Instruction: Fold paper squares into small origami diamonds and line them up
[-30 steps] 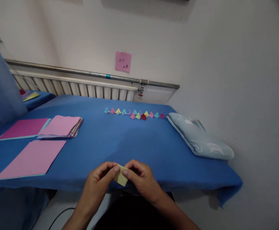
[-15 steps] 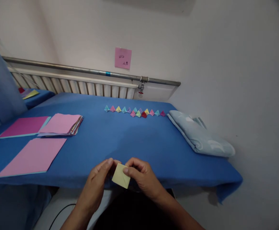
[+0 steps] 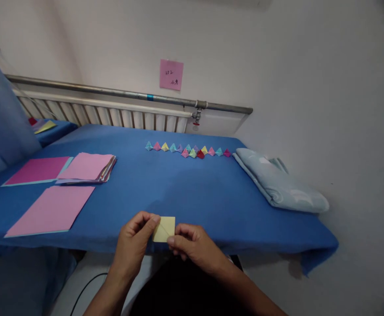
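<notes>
A small folded square of pale yellow paper [image 3: 164, 228] is held upright just in front of the near edge of the blue-covered table [image 3: 165, 188]. My left hand [image 3: 135, 243] pinches its left side with thumb and fingers closed. My right hand [image 3: 193, 245] pinches its lower right corner. A diagonal crease shows on the paper's face. Far across the table lies a row of several small folded paper shapes [image 3: 188, 150] in mixed colours.
A pink sheet [image 3: 52, 210] lies at the near left, a stack of coloured sheets [image 3: 88, 167] and a magenta sheet [image 3: 38, 170] behind it. A folded pale blue cloth [image 3: 279, 184] rests at the right edge. A radiator and pipe [image 3: 113, 93] run along the wall.
The yellow paper has been turned from a tilted diamond to a squarer, upright position and lifted slightly. Both hands stayed on it, with the right fingers now lower on the paper.
</notes>
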